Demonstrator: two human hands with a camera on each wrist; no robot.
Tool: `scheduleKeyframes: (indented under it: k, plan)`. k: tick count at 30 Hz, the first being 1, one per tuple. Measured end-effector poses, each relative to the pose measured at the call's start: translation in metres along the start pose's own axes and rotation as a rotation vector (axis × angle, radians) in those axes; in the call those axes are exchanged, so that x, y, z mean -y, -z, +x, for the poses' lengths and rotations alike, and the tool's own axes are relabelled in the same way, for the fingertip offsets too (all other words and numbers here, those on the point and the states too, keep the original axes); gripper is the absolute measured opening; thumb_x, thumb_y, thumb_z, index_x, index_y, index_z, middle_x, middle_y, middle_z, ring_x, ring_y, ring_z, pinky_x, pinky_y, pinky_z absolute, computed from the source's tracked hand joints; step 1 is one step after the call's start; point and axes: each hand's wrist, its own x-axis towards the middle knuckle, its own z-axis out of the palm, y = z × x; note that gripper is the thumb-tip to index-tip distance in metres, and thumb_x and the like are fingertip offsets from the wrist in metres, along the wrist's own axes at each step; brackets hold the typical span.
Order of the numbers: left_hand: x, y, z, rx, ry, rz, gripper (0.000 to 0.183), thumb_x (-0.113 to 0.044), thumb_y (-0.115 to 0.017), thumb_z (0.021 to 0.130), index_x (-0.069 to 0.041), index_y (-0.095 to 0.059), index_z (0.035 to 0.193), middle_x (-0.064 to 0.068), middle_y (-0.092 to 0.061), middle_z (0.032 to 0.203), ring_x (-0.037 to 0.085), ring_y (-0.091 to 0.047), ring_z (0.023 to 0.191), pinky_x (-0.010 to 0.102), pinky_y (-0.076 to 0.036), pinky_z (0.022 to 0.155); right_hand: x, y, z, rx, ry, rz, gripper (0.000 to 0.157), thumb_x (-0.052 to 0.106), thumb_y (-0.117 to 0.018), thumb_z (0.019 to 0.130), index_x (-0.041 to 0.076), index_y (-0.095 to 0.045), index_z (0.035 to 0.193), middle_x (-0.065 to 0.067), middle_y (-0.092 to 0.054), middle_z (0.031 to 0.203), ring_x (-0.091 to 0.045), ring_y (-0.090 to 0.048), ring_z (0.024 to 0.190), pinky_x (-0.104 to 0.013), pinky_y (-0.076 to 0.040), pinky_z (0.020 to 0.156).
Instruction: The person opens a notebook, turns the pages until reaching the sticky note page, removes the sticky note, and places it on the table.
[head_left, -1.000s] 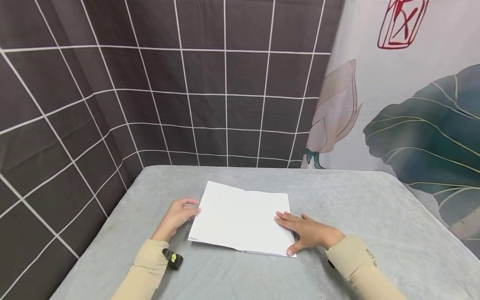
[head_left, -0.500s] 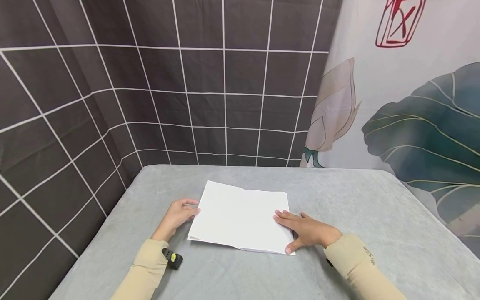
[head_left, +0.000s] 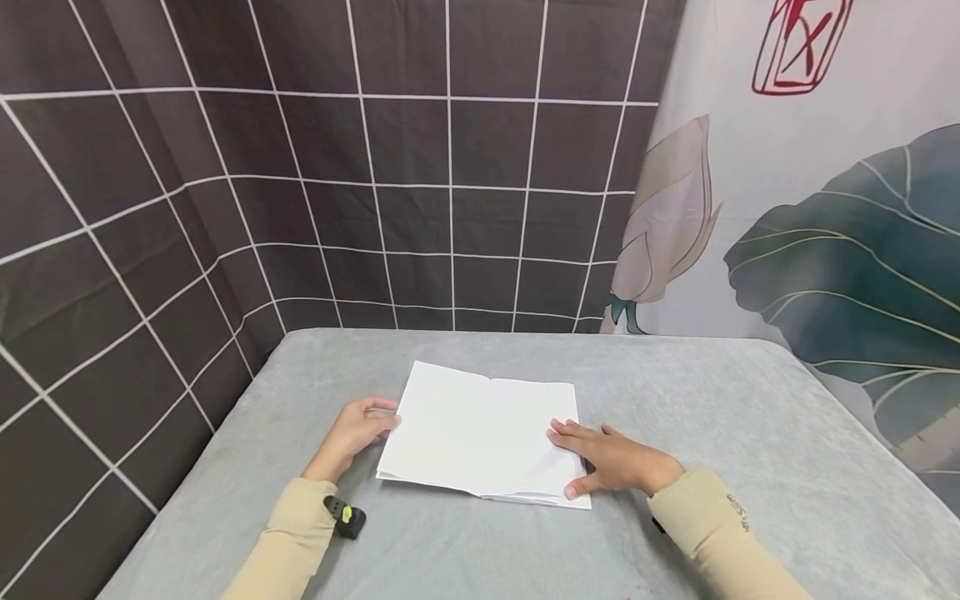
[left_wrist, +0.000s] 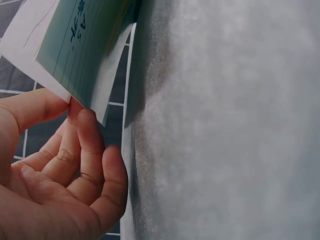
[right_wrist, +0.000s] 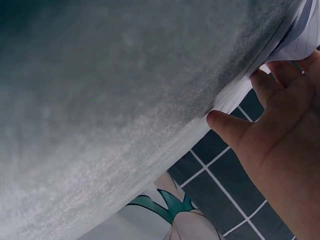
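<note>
An open notebook (head_left: 480,433) lies spread on the grey-covered table, its pages looking white in the head view. At its left edge my left hand (head_left: 356,429) pinches the leaves between thumb and fingers. The left wrist view shows the greenish lined underside (left_wrist: 82,55) with dark handwriting, slightly raised. My right hand (head_left: 618,462) rests on the right page with fingers spread and fairly straight, its thumb at the lower right corner. There the top page's edge is slightly lifted. In the right wrist view, a lined page (right_wrist: 302,40) curves beside the hand (right_wrist: 285,130).
The grey cloth tabletop (head_left: 720,400) spreads around the notebook. Behind and to the left hangs a dark curtain (head_left: 405,217) with a white grid. A pale curtain (head_left: 697,275) with a flower and leaf print hangs at the right. A black wrist device (head_left: 348,518) sits at the left cuff.
My right thumb has slid slightly up and left at the lower right corner, and the top page's edge there has shifted with it. The left hand has stayed in place.
</note>
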Motion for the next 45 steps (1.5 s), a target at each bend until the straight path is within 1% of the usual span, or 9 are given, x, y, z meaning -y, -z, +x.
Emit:
scheduleKeyframes:
  k: [7, 11, 16, 25, 30, 33, 37, 42, 45]
  plan:
    - [0.002, 0.001, 0.0, -0.006, 0.0, -0.002, 0.035, -0.014, -0.066, 0.086, 0.002, -0.062, 0.117, 0.012, -0.071, 0.093, 0.016, -0.065, 0.078, 0.034, -0.053, 0.075, 0.001, 0.001, 0.0, -0.009, -0.005, 0.02, 0.088, 0.054, -0.066, 0.079, 0.008, -0.036, 0.148, -0.011, -0.028, 0.157, -0.035, -0.027, 0.144, -0.068, -0.015, 0.108]
    - [0.002, 0.002, 0.0, -0.012, -0.004, -0.02, 0.034, -0.013, -0.066, 0.085, 0.002, -0.063, 0.115, 0.01, -0.071, 0.09, 0.015, -0.064, 0.076, 0.032, -0.052, 0.072, 0.0, 0.001, 0.001, -0.01, -0.006, 0.026, 0.087, 0.054, -0.066, 0.08, 0.009, -0.036, 0.148, -0.01, -0.028, 0.157, -0.035, -0.027, 0.144, -0.068, -0.015, 0.108]
    - [0.001, 0.003, 0.0, -0.026, -0.006, -0.025, 0.033, -0.013, -0.066, 0.085, 0.001, -0.064, 0.115, 0.01, -0.071, 0.094, 0.015, -0.063, 0.077, 0.028, -0.05, 0.07, -0.002, 0.0, 0.002, -0.016, 0.008, 0.013, 0.088, 0.055, -0.065, 0.079, 0.007, -0.036, 0.148, -0.012, -0.029, 0.157, -0.036, -0.027, 0.143, -0.07, -0.017, 0.107]
    - [-0.008, 0.007, -0.002, -0.04, -0.018, -0.043, 0.032, -0.014, -0.067, 0.085, 0.001, -0.064, 0.113, 0.009, -0.069, 0.096, 0.016, -0.062, 0.081, 0.029, -0.05, 0.071, -0.003, -0.001, 0.002, -0.02, 0.012, 0.002, 0.089, 0.055, -0.065, 0.078, 0.007, -0.037, 0.147, -0.013, -0.029, 0.157, -0.037, -0.028, 0.143, -0.071, -0.017, 0.105]
    - [-0.012, 0.007, -0.003, -0.05, -0.036, -0.044, 0.031, -0.013, -0.066, 0.085, 0.001, -0.064, 0.113, 0.011, -0.069, 0.097, 0.022, -0.064, 0.088, 0.032, -0.051, 0.076, -0.002, -0.001, 0.002, -0.013, 0.005, 0.01, 0.089, 0.054, -0.066, 0.078, 0.007, -0.037, 0.147, -0.012, -0.029, 0.157, -0.036, -0.028, 0.143, -0.07, -0.017, 0.106]
    - [-0.016, 0.009, -0.004, -0.06, -0.077, -0.006, 0.03, -0.013, -0.065, 0.086, 0.001, -0.065, 0.112, 0.012, -0.067, 0.098, 0.023, -0.063, 0.091, 0.031, -0.05, 0.077, -0.002, -0.001, 0.002, -0.008, 0.001, 0.02, 0.089, 0.054, -0.066, 0.078, 0.007, -0.036, 0.148, -0.012, -0.029, 0.157, -0.036, -0.027, 0.143, -0.07, -0.016, 0.106]
    - [-0.029, 0.01, -0.009, -0.097, -0.198, 0.082, 0.026, -0.013, -0.065, 0.086, 0.0, -0.067, 0.108, 0.014, -0.067, 0.099, 0.023, -0.061, 0.09, 0.029, -0.047, 0.076, -0.002, -0.001, 0.003, -0.002, -0.004, 0.029, 0.088, 0.055, -0.065, 0.079, 0.007, -0.036, 0.148, -0.012, -0.028, 0.157, -0.036, -0.026, 0.144, -0.07, -0.015, 0.107]
    - [-0.058, 0.001, -0.027, -0.134, -0.32, 0.2, 0.022, -0.013, -0.065, 0.086, -0.001, -0.069, 0.105, 0.013, -0.07, 0.095, 0.025, -0.063, 0.088, 0.036, -0.051, 0.078, -0.002, -0.001, 0.003, -0.004, -0.001, 0.034, 0.088, 0.054, -0.065, 0.079, 0.007, -0.037, 0.147, -0.012, -0.028, 0.157, -0.037, -0.026, 0.144, -0.071, -0.014, 0.106]
    - [-0.073, -0.011, -0.042, -0.131, -0.395, 0.321, 0.022, -0.015, -0.067, 0.086, -0.005, -0.07, 0.105, 0.008, -0.072, 0.092, 0.024, -0.064, 0.088, 0.039, -0.051, 0.079, -0.002, 0.0, 0.002, -0.007, -0.004, 0.033, 0.087, 0.054, -0.065, 0.08, 0.007, -0.037, 0.147, -0.012, -0.028, 0.157, -0.036, -0.026, 0.144, -0.071, -0.014, 0.107]
